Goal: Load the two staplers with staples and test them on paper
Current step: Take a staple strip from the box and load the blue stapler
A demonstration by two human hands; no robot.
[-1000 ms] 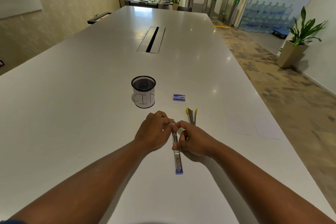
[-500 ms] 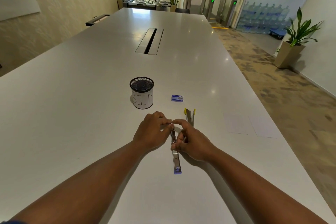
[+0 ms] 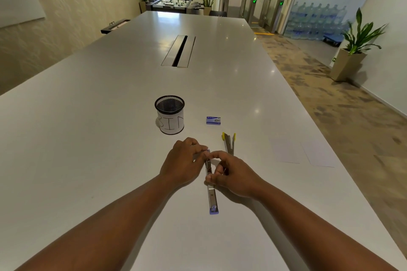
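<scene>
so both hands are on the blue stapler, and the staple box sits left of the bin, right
Not quite. In the head view the staple box sits right of the bin, not left. Both the left hand and right hand are on the blue stapler.

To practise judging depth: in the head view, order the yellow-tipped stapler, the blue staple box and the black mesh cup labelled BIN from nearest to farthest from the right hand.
1. Yellow-tipped stapler, just beyond the right hand.
2. Blue staple box, farther ahead.
3. Black mesh cup labelled BIN, ahead and leftward.
</scene>
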